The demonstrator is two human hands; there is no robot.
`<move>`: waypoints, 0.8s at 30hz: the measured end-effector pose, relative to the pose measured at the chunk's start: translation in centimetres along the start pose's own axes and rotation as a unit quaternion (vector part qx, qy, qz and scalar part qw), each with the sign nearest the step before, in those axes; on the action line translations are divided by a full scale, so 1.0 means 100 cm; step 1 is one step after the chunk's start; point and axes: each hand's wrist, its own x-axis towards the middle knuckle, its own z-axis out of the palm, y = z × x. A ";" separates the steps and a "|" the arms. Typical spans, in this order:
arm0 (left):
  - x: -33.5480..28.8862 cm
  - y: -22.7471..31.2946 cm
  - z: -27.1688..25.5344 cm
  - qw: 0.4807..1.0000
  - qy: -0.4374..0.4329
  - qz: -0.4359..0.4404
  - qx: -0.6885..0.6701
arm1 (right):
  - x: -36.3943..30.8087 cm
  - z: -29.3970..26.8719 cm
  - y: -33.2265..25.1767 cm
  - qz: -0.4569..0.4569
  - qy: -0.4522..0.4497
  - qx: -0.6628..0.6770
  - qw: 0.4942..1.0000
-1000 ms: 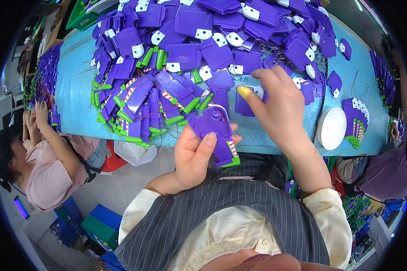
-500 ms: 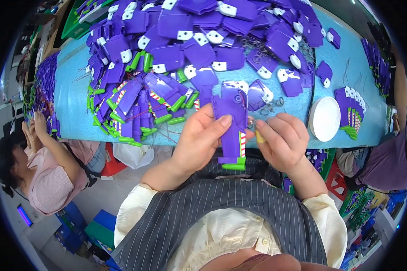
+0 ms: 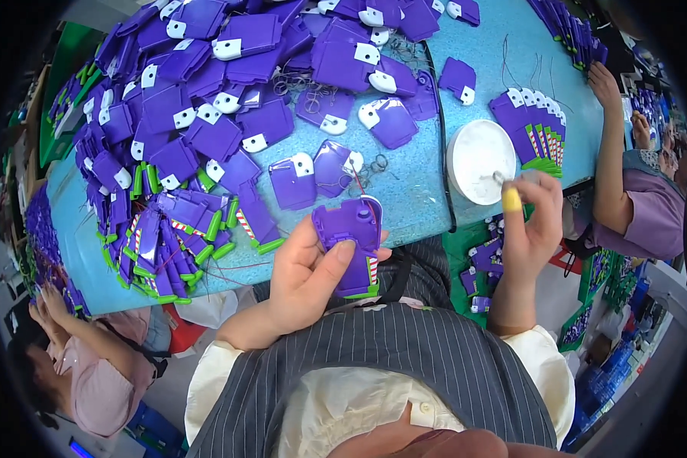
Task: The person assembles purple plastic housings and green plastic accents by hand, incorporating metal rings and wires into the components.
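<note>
My left hand (image 3: 305, 271) is closed around a purple plastic toy part (image 3: 349, 221), its thumb pressed on the front. The part has a hollow upper end, a red wire at its top, and a red-and-white striped strip above a green lower edge. My right hand (image 3: 538, 225) is raised at the near right rim of a white bowl (image 3: 459, 183). Its fingers are bent, and one tip wears a yellow finger cover (image 3: 511, 200). A small grey metal piece (image 3: 498, 176) shows at those fingertips; its exact shape is too small to tell.
A large heap of purple parts with white corners (image 3: 252, 37) covers the table's far left. Green-tipped striped parts (image 3: 168, 237) are piled nearer. Thin wire coils (image 3: 374, 164) and a black cable (image 3: 444, 153) lie mid-table. Fanned parts (image 3: 523, 122) lie beyond the bowl. Co-workers sit at both sides.
My right hand has left the purple toy part and moved right to the white bowl. My left hand has lowered the part and tilted it. The whole view has turned to the right.
</note>
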 end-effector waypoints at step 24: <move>-0.017 0.001 0.007 0.998 0.009 0.031 0.060 | -0.020 0.057 -0.058 0.159 -0.291 0.493 0.804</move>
